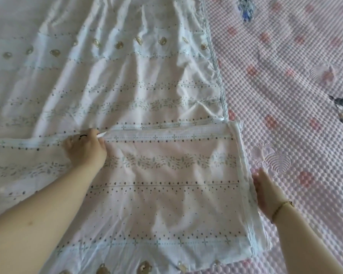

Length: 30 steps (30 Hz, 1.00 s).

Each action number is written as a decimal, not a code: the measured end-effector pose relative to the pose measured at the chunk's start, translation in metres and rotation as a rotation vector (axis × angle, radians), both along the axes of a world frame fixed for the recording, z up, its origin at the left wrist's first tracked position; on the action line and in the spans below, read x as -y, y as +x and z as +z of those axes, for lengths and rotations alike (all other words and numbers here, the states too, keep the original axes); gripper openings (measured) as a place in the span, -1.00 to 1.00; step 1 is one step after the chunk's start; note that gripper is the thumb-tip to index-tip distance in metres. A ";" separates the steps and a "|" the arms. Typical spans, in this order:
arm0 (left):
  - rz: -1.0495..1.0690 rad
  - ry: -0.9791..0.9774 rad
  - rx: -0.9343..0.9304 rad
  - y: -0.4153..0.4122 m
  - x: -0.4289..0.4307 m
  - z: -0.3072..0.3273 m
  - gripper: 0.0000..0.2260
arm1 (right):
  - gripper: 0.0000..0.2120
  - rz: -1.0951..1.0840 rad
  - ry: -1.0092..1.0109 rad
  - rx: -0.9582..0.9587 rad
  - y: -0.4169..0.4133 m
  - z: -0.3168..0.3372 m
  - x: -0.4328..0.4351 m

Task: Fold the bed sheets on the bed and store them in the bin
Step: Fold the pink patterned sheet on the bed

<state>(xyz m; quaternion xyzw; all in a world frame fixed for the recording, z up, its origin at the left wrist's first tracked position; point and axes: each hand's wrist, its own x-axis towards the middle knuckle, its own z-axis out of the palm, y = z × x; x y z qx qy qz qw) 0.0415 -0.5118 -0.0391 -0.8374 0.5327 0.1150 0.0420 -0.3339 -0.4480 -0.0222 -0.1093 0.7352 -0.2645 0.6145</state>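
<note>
On the bed, a white bed sheet (147, 86) lies spread over a quilted pink bed cover (295, 99) and fills the left and middle of the view. Its print shows only rows of dots, small crosses, leaf bands and a line of golden oval motifs. These bands run from left to right. The long axis of the sheet goes from near the person away toward the top, and its trimmed side edge runs slanted from the top middle down to the lower right.

The near part of the sheet is folded over the rest as a flap (166, 184). The hem of the flap runs straight across the picture, and its right corner comes out a little past the side edge of the layer below.

The left hand (85, 149), with a dark ring (83, 136) on one finger, rests on this hem with curled fingers and pinches the cloth there. The right hand (265, 194), with a thin bracelet (281, 207) at the wrist, lies on the bed cover and touches the right edge of the flap. Its fingertips are blurred and partly behind the hem, so I cannot tell if it grips the cloth or only presses it.

The sheet is cut off at the left, top and bottom borders. On the bed cover, a blue print at the top and a dark print at the right border are too blurred or cut to make out.
</note>
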 end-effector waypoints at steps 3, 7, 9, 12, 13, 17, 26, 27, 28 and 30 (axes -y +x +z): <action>-0.160 -0.036 -0.132 -0.031 0.005 0.008 -0.68 | -0.67 0.110 0.218 0.026 -0.009 0.007 -0.050; -0.511 -0.007 -0.366 -0.118 0.015 0.028 -0.49 | -0.81 0.208 0.212 0.031 -0.006 0.012 -0.083; -0.645 0.071 -0.409 -0.164 0.023 0.031 -0.38 | -0.85 0.300 0.129 -0.123 0.000 0.011 -0.090; -0.777 0.259 -0.393 -0.225 0.029 0.029 -0.23 | -0.68 0.379 0.009 -0.306 0.006 0.012 -0.100; -0.798 0.321 -0.364 -0.243 0.027 0.029 -0.23 | -0.64 0.401 -0.012 -0.331 0.006 0.012 -0.107; -0.650 0.289 -0.415 -0.268 0.014 0.032 -0.52 | -0.71 0.519 -0.099 -0.416 0.006 0.013 -0.130; 0.006 -0.064 -0.827 -0.153 0.000 0.039 -0.73 | -0.82 0.762 -0.556 -0.579 0.021 0.005 -0.152; 0.038 -0.048 -0.803 -0.141 -0.004 0.036 -0.73 | -0.74 0.811 -0.528 -0.525 0.025 0.007 -0.150; 0.069 -0.036 -0.795 -0.133 -0.008 0.034 -0.73 | -0.64 0.770 -0.442 -0.436 0.029 0.009 -0.147; 0.107 -0.029 -0.803 -0.122 -0.014 0.032 -0.73 | -0.63 0.577 -0.159 -0.226 0.029 0.011 -0.134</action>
